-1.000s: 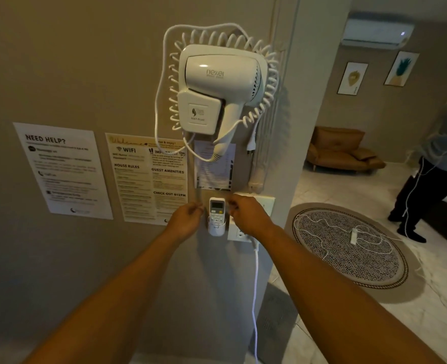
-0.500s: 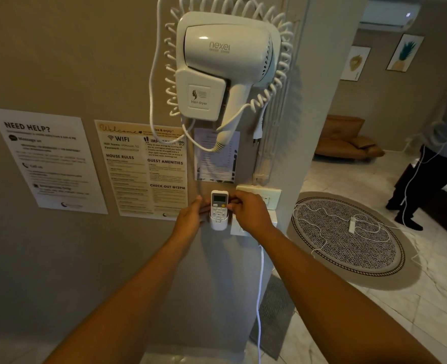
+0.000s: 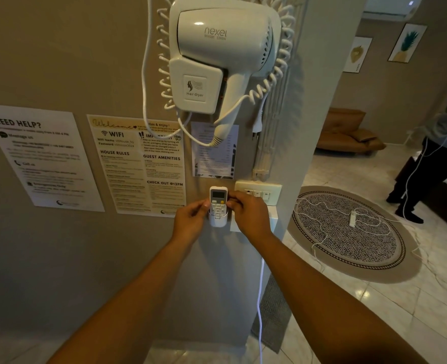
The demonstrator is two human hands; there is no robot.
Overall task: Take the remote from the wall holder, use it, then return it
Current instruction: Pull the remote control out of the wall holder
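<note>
A small white remote (image 3: pixel 218 199) with a grey screen and several buttons stands upright in a white wall holder (image 3: pixel 218 220) on the beige wall. My left hand (image 3: pixel 190 220) touches the remote's left edge with its fingertips. On the other side, my right hand (image 3: pixel 248 214) pinches the remote's right edge between thumb and fingers. The remote's lower part is hidden inside the holder.
A white hair dryer (image 3: pixel 217 56) with a coiled cord hangs just above. Printed notices (image 3: pixel 138 164) lie to the left, a switch plate (image 3: pixel 259 191) to the right. A white cable (image 3: pixel 260 298) drops below. A person (image 3: pixel 437 143) stands by a round rug (image 3: pixel 348 232).
The view has come closer to the wall. Both hands have closed in on the remote's sides, and the right fingers now pinch its edge. The remote still sits in the holder.
</note>
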